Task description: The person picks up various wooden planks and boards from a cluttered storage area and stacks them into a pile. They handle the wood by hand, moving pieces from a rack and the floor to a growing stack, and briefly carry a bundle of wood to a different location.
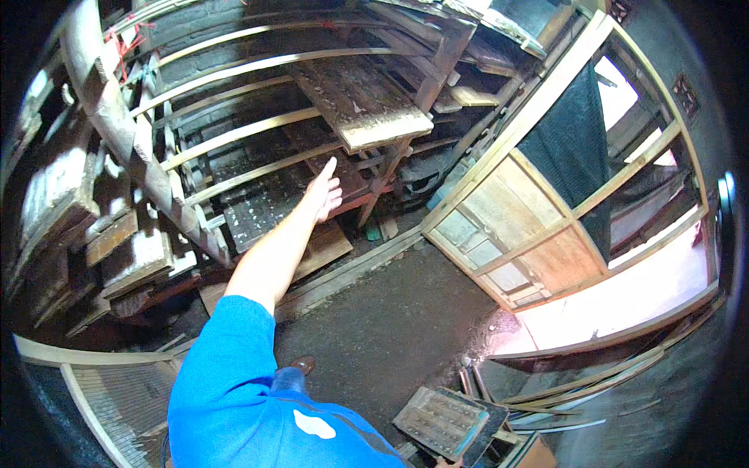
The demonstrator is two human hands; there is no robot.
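The left hand (324,195) is stretched toward the far shelving, fingers loosely spread and nothing visible in its grasp. A thick, stained plank (367,117) with a pale front edge lies just beyond it; I see no clear contact. Thin wooden rails (234,72) run across to the left.

Of the right hand (449,463), only a sliver shows at the near edge, against the lower end of a weathered wooden panel (438,421) — whether it is clenched on it, I cannot tell. The panel sits near and to the right, tilted, above the dark floor (382,304).

It looks stiff and moderately heavy, dry rather than slippery, with little give. Splinters seem likely (the face is rough and worn), so a hold under opposite edges would suit it better than a pinch at one corner. The plank looks heavier — best taken at its front edge, palms beneath.
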